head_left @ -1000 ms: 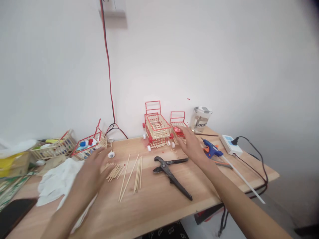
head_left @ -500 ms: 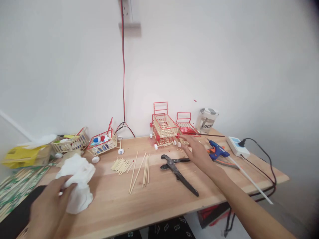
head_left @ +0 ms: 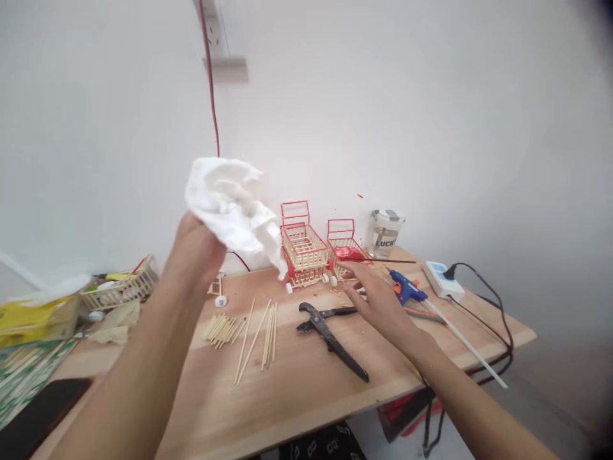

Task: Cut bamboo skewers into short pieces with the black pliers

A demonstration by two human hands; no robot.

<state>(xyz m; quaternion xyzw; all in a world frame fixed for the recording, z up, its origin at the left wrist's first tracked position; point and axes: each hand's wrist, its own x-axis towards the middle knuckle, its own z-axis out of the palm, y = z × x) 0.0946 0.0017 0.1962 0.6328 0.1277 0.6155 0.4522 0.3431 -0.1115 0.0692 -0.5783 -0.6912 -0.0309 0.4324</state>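
A crumpled white tissue (head_left: 234, 204) is gripped in my left hand (head_left: 198, 249), raised above the table in front of the wall. My right hand (head_left: 378, 300) reaches over the table with its fingers stretched out and apart, near the small cart with red paint in it (head_left: 348, 250). A dark thin stick (head_left: 383, 260) lies across that cart, just beyond my fingertips; touching cannot be told. Left of it stands a bigger miniature shopping cart (head_left: 306, 249) of pale sticks with red trim and handle. Black cutting pliers (head_left: 335, 338) lie near my right hand.
Short sticks (head_left: 223, 331) and longer sticks (head_left: 253, 345) lie mid-table. At right are a blue glue gun (head_left: 407, 286), a white power strip (head_left: 444, 281) with cables, and a clear jar (head_left: 384, 233). At left are a stick basket (head_left: 119, 287), a yellow packet (head_left: 38, 319) and a phone (head_left: 43, 415).
My left hand has lifted the tissue off the table's left side and carried it up and right. My right hand stays near the small cart. The view has shifted slightly.
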